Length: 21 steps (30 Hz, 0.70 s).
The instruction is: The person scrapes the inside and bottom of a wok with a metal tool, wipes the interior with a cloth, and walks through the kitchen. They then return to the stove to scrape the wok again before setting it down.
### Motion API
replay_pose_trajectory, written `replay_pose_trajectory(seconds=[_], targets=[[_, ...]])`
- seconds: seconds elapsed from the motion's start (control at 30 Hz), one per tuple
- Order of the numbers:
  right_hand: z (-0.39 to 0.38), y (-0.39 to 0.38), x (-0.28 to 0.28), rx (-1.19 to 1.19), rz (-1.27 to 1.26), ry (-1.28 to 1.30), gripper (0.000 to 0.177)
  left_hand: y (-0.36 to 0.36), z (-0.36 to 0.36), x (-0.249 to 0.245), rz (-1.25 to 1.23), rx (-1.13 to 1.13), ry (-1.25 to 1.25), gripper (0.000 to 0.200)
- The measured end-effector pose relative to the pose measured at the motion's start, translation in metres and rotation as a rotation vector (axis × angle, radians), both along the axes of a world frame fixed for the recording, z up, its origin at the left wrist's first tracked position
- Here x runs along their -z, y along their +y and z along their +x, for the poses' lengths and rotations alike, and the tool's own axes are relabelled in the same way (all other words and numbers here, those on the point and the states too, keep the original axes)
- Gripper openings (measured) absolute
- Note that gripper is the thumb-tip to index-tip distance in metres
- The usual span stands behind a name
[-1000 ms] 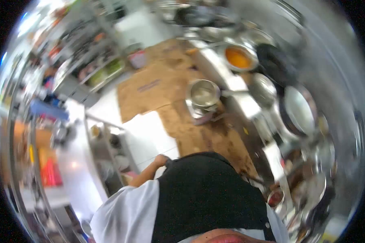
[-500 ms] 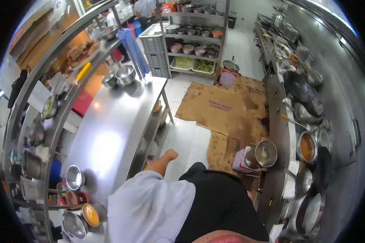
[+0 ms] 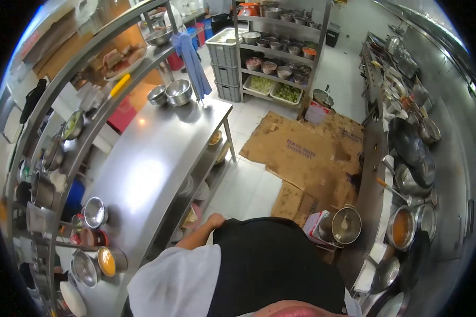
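Note:
My left hand (image 3: 215, 220) hangs beside the black apron (image 3: 272, 264) on my body, its fingers looking curled in with nothing seen in them. It is nearest to the apron's edge and the lower shelf (image 3: 193, 179) under the steel table (image 3: 143, 158). My right hand is out of view, hidden beyond my body. On the table's near left stand a steel bowl (image 3: 95, 212), a pot of orange-yellow contents (image 3: 107, 262) and another metal bowl (image 3: 85, 269).
Flattened cardboard (image 3: 301, 153) covers part of the tiled floor. A large pot (image 3: 347, 225) stands low at my right, before the cooking line with woks (image 3: 404, 140) and a pan of orange liquid (image 3: 402, 228). A rack (image 3: 280, 39) of bowls stands ahead; a blue cloth (image 3: 192, 63) hangs left.
My left hand has drawn back from in front of me to beside the apron. The view has shifted, so the table and rack sit further right in the picture.

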State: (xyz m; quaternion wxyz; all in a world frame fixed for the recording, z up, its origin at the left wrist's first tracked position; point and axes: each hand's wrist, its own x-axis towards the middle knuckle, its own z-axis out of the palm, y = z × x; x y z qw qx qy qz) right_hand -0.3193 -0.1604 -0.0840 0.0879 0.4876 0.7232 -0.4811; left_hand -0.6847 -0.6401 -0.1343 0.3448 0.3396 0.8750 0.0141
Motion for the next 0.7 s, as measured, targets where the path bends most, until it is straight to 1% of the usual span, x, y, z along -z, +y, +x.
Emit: replay_pose_trajectory(seconds=[0.03,0.07,0.17,0.27,0.3,0.4,0.53,0.6,0.7], targets=[[-0.005,0.012,0.006,-0.027,-0.015,0.011,0.037,-0.010,0.015,0.047,-0.060,0.079,-0.023,0.036],[-0.013,0.024,0.012,-0.059,-0.027,0.020,0.037,-0.017,0.034,0.070,-0.130,0.203,-0.051,0.035],[-0.037,0.060,0.037,-0.160,-0.056,0.057,0.037,-0.044,0.105,0.043,-0.143,-0.125,-0.208,0.034],[-0.068,0.095,0.064,-0.282,-0.086,0.115,0.036,-0.048,0.146,0.037,-0.128,-0.295,-0.245,0.033],[-0.075,0.108,0.090,-0.324,-0.104,0.131,0.036,-0.047,0.157,0.034,-0.115,-0.346,-0.248,0.033],[-0.116,0.116,0.061,-0.432,-0.102,0.051,0.036,-0.047,0.185,0.028,-0.054,-0.528,-0.226,0.033],[-0.177,0.118,0.034,-0.578,-0.089,-0.013,0.036,-0.036,0.198,0.006,0.070,-0.771,-0.156,0.035],[-0.209,0.110,0.024,-0.630,-0.082,-0.035,0.036,-0.031,0.190,-0.011,0.140,-0.865,-0.123,0.036],[-0.256,0.088,0.007,-0.686,-0.078,-0.051,0.036,-0.032,0.159,-0.032,0.248,-0.940,-0.055,0.038]])
